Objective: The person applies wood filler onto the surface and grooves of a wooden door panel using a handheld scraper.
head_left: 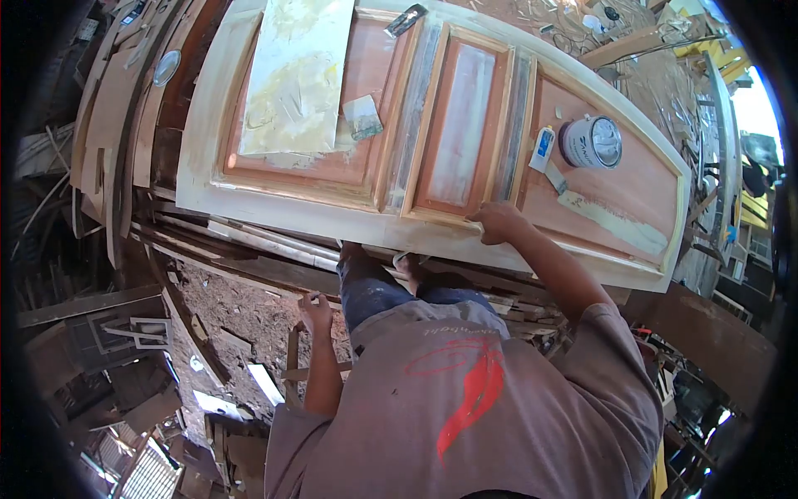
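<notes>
A panelled wooden door (307, 214) lies flat in front of me, with pale filler smeared over parts of its panels and frame. My right hand (499, 223) is at its near edge, fingers bent against the moulding below the narrow middle panel. A small pale bit shows at its fingertips, too small to name. My left hand (314, 312) hangs low by my thigh, apart from the door, with fingers curled; whatever they may hold is hidden. A paint can (592, 141) stands on the right panel, beside a white tube with a blue label (542, 148).
A filler-smeared board (295, 79) lies across the left panel, near a small pale square piece (362, 117). A dark-ended flat tool (406, 20) rests at the far edge. Planks (104, 150) are stacked at left. Scrap wood (237, 338) litters the ground.
</notes>
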The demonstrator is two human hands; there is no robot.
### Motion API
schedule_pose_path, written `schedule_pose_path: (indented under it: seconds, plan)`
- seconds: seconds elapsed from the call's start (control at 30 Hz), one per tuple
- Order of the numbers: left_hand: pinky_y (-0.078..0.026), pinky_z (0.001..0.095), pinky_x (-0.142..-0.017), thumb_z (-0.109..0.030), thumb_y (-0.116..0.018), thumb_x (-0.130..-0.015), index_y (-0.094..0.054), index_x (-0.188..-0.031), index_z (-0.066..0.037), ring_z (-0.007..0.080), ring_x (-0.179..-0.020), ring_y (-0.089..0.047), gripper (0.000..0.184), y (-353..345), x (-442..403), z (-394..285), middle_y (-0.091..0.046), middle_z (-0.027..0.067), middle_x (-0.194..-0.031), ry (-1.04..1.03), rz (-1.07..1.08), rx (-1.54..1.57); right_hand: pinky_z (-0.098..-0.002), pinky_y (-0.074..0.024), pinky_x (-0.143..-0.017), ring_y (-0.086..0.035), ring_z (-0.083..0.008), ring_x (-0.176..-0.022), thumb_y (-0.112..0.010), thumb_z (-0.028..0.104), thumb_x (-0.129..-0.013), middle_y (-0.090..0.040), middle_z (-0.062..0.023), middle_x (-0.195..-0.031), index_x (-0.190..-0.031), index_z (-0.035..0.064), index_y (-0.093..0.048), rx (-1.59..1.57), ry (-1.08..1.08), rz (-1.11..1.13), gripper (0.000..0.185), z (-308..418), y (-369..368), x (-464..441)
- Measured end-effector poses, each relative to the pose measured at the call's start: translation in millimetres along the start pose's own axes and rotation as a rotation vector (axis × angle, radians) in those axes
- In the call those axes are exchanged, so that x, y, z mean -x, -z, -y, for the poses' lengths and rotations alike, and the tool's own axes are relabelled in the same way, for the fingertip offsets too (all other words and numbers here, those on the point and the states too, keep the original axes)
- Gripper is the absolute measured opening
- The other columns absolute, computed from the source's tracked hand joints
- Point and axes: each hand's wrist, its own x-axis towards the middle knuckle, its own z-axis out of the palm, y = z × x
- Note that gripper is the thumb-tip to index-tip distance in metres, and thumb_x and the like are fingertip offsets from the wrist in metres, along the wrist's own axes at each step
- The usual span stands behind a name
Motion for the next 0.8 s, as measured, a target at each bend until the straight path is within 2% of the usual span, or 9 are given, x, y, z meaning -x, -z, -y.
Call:
schedule_pose_path:
  seconds: [0.17,0.27,0.37,0.47,0.53,0.57,0.67,0.8]
  plan:
    - [-0.051,0.0529,-0.096,-0.021,-0.070,-0.090,-0.071,-0.105,-0.005,0.0421,-0.108,-0.063,0.023,13.5,-1.2,-19.1,-0.066,0.0230,-0.112,-0.009,-0.015,0.032,-0.0475,-0.0587,-0.085,-0.073,-0.0356,-0.103,-0.070,0.018,-0.074,-0.075,-0.0150,-0.103,-0.117,0.0179,-0.077,0.166,-0.003,0.183,0.043,-5.0,-6.8,-3.9]
    - [-0.051,0.0526,-0.096,-0.021,-0.069,-0.090,-0.071,-0.107,-0.004,0.0424,-0.109,-0.063,0.024,16.6,-1.5,-24.1,-0.066,0.0238,-0.114,0.003,-0.018,0.043,-0.0498,-0.0565,-0.089,-0.071,-0.0358,-0.106,-0.069,0.018,-0.072,-0.074,-0.0141,-0.108,-0.110,0.0161,-0.077,0.163,-0.076,0.295,0.038,3.0,17.2,-9.7]
    - [-0.052,0.0521,-0.094,-0.022,-0.070,-0.090,-0.071,-0.108,-0.004,0.0426,-0.108,-0.063,0.025,12.9,3.7,-12.1,-0.065,0.0239,-0.115,0.024,-0.048,0.014,-0.0507,-0.0571,-0.087,-0.072,-0.0373,-0.102,-0.070,0.020,-0.072,-0.075,-0.0154,-0.106,-0.108,0.0153,-0.077,0.057,-0.014,0.196,0.037,-8.2,20.6,-26.2]
    - [-0.052,0.0521,-0.092,-0.023,-0.070,-0.090,-0.071,-0.107,-0.006,0.0419,-0.105,-0.064,0.025,1.4,10.0,8.7,-0.065,0.0227,-0.114,0.075,-0.056,-0.011,-0.0520,-0.0575,-0.087,-0.072,-0.0388,-0.102,-0.071,0.022,-0.072,-0.075,-0.0163,-0.108,-0.115,0.0169,-0.076,0.006,-0.071,0.111,0.044,-4.1,19.7,-21.4]
    - [-0.053,0.0521,-0.091,-0.024,-0.070,-0.090,-0.071,-0.107,-0.007,0.0411,-0.104,-0.064,0.024,3.9,18.0,8.6,-0.065,0.0214,-0.113,0.148,-0.011,0.035,-0.0514,-0.0584,-0.088,-0.073,-0.0393,-0.102,-0.071,0.023,-0.075,-0.075,-0.0185,-0.104,-0.112,0.0123,-0.076,0.045,-0.097,0.099,0.040,2.9,12.1,-14.3]
    - [-0.053,0.0522,-0.090,-0.024,-0.070,-0.090,-0.071,-0.107,-0.007,0.0406,-0.103,-0.065,0.024,4.1,19.2,10.5,-0.064,0.0207,-0.113,0.110,-0.023,0.032,-0.0510,-0.0589,-0.089,-0.073,-0.0395,-0.102,-0.070,0.023,-0.076,-0.075,-0.0196,-0.103,-0.111,0.0100,-0.076,0.066,-0.108,0.095,0.038,6.2,8.5,-11.8]
    - [-0.054,0.0522,-0.086,-0.025,-0.071,-0.090,-0.070,-0.107,-0.008,0.0395,-0.099,-0.066,0.024,-8.5,23.1,32.1,-0.064,0.0193,-0.113,0.047,-0.043,0.009,-0.0532,-0.0573,-0.090,-0.071,-0.0393,-0.108,-0.069,0.021,-0.073,-0.074,-0.0185,-0.115,-0.126,0.0138,-0.072,0.032,-0.165,0.248,0.053,15.0,5.7,-9.6]
    - [-0.055,0.0511,-0.082,-0.027,-0.071,-0.089,-0.071,-0.107,-0.008,0.0389,-0.095,-0.067,0.026,2.3,26.4,9.3,-0.063,0.0192,-0.114,0.096,-0.044,0.009,-0.0529,-0.0569,-0.092,-0.070,-0.0405,-0.109,-0.069,0.022,-0.073,-0.074,-0.0209,-0.113,-0.126,0.0106,-0.072,-0.008,-0.205,0.238,0.054,15.0,-8.9,-15.4]
